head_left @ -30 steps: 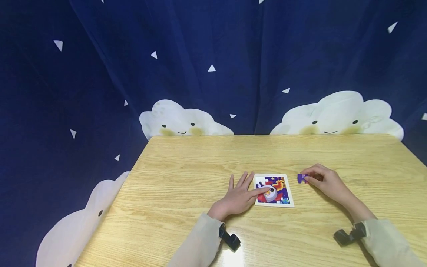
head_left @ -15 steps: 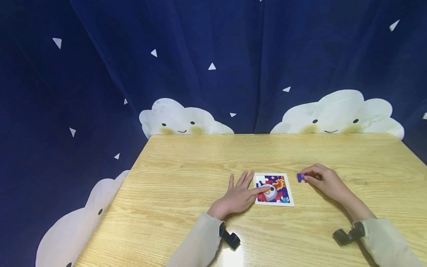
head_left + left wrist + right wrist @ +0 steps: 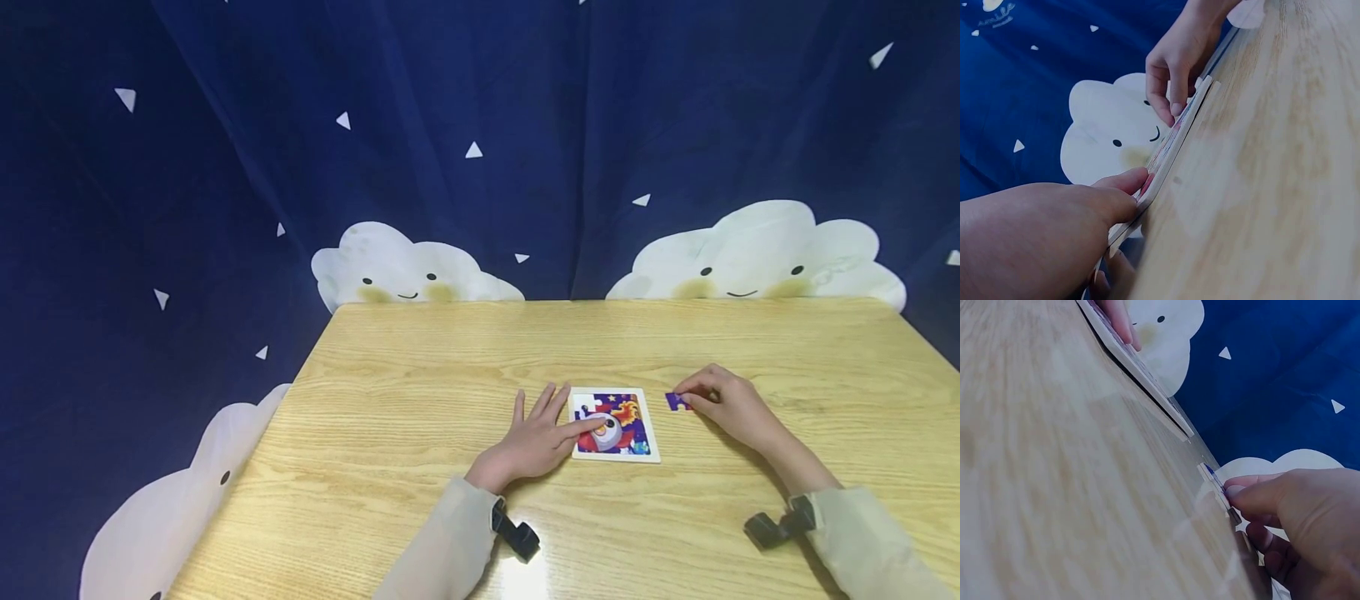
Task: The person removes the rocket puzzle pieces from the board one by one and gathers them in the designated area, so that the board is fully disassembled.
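Observation:
A square jigsaw puzzle (image 3: 626, 433) in a white frame shows a penguin, a red rocket and stars, with a bare white gap at its upper left corner. My left hand (image 3: 528, 442) lies spread at the frame's left side, its thumb resting on the penguin. To the right of the frame, my right hand (image 3: 727, 407) pinches a purple puzzle piece (image 3: 677, 402) between thumb and fingers. In the right wrist view the piece (image 3: 1213, 484) appears edge-on, close over the table, apart from the frame (image 3: 1141, 372).
The puzzle lies on a light wooden table (image 3: 420, 375). Behind its far edge hangs a dark blue curtain (image 3: 405, 108) with white triangles and smiling clouds. Each wrist wears a black camera mount, the left mount (image 3: 517, 533) and the right mount (image 3: 776, 527).
The purple piece has turned slightly in my right fingers, its notch now facing more toward the near side. My left hand stays in place on the puzzle.

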`<state>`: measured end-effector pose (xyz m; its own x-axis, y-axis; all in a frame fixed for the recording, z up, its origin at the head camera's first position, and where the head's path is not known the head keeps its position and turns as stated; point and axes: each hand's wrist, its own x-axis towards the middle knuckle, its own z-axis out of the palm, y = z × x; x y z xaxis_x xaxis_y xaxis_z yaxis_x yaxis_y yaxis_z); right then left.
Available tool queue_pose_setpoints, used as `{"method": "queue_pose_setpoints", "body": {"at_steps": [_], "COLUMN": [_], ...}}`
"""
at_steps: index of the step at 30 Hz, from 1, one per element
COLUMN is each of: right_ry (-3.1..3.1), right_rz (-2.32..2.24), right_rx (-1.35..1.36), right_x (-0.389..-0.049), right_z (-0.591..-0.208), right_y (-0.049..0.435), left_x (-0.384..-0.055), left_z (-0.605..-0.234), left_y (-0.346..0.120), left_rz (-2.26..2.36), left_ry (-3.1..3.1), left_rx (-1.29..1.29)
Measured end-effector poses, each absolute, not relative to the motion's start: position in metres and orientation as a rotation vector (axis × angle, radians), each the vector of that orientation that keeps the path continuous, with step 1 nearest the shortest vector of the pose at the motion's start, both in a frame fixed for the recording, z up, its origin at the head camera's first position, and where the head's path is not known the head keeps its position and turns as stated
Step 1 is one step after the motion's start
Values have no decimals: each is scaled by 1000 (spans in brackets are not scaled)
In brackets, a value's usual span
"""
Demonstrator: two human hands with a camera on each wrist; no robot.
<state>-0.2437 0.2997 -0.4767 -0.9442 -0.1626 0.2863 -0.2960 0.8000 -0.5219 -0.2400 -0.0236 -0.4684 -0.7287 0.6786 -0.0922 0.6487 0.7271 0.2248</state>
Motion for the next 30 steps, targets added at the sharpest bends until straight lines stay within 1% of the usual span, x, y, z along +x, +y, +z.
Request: {"method": "queue_pose_setpoints", "body": {"at_steps": [14, 21, 30], "right_ry": [-2768, -2705, -2671], "right_rz": [869, 1018, 1090], "right_rx": [314, 275, 358], "right_x": [-243, -241, -240], "right_z": [-478, -477, -475], "right_y": [301, 301, 278], "left_x": [-239, -239, -239], "left_z": [-467, -467, -467], "left_y": [-24, -24, -24], "left_rz": [321, 283, 287], "left_ry": [2735, 2756, 2752], "left_rx": [1045, 1065, 1054]}}
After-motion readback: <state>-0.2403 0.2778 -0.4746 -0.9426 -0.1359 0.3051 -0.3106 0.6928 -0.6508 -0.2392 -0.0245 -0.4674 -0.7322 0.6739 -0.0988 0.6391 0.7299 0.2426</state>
